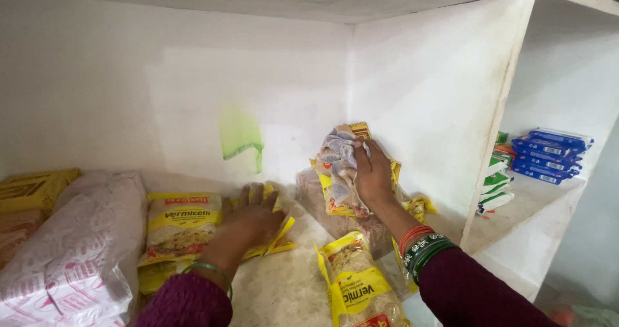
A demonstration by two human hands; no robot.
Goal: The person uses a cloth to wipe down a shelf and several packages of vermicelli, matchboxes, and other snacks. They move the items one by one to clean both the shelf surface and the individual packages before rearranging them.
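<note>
Wiping goes best with the right hand pressing the crumpled cloth flat on the upright packet by the shelf's back right corner; left hand, fingers spread, pins the flat yellow packets.

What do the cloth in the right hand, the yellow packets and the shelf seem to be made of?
Cloth: soft crumpled fabric, matte and faded. Yellow packets: thin glossy plastic film, wrinkled, showing glare. Shelf: painted stone or plaster, probably; matte, scuffed white.
</note>
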